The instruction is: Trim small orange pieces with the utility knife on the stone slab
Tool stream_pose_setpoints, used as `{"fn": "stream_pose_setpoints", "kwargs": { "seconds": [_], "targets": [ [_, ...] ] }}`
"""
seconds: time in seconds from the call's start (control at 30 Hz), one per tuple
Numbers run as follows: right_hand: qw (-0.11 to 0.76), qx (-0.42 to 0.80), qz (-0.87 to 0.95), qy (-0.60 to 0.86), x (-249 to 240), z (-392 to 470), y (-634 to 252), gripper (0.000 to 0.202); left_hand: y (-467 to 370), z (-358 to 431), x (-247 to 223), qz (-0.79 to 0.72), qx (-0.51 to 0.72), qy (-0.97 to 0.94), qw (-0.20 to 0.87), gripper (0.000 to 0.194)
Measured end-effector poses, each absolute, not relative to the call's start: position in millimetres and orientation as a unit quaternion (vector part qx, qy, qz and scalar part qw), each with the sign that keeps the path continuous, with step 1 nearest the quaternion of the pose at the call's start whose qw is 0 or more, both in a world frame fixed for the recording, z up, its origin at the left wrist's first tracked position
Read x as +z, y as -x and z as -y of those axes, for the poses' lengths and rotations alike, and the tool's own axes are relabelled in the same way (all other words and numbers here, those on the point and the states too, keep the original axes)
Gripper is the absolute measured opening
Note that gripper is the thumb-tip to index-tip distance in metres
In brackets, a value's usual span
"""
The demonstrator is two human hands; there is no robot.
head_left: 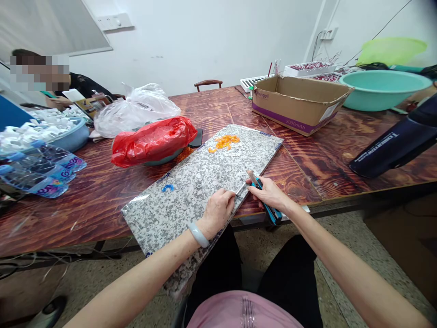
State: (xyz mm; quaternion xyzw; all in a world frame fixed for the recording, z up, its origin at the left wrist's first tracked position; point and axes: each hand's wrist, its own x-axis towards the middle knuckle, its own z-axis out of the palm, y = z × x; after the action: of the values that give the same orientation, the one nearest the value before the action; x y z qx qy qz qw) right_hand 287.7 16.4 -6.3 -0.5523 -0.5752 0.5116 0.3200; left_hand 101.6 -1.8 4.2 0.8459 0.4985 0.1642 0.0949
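"Where is the slim grey rod (241, 189)?"

"Over the right-hand long edge of the granite-patterned board (184, 200), which lies aslant on the wooden surface (293, 171) and juts past its near edge."

"Which hand has it?"

"The left hand (218, 208); its fingertips are pinched together on the near end. From there the rod slants away from the body and rightward, its far end at the right hand's fingers."

"And the right hand (271, 193)?"

"Closed around a blue-handled utility knife (272, 213). The handle's butt points back toward the body and out to the right, the blade forward and a little left."

"So the two long axes cross rather than run parallel?"

"Yes, roughly crosswise, with the blade just beside the rod's far end. Whether they touch is hard to tell; the fingers crowd that spot."

"Which hand is nearer that far end?"

"The right. The left is nearer the body end."

"Anything else on the board?"

"Orange pieces (225, 142) toward its far end, and blue curved pieces (167, 187) by its left long edge, both well apart from the hands."
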Motion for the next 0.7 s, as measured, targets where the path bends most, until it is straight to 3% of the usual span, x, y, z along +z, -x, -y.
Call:
{"fn": "stream_pose_setpoints", "kwargs": {
  "seconds": [0.7],
  "targets": [
    [0.322,0.500,0.587,0.550,-4.7,-13.9,-287.9,0.030,-103.1,1.0,4.3,-0.500,0.179,-0.842,0.099,0.019]
  ]
}}
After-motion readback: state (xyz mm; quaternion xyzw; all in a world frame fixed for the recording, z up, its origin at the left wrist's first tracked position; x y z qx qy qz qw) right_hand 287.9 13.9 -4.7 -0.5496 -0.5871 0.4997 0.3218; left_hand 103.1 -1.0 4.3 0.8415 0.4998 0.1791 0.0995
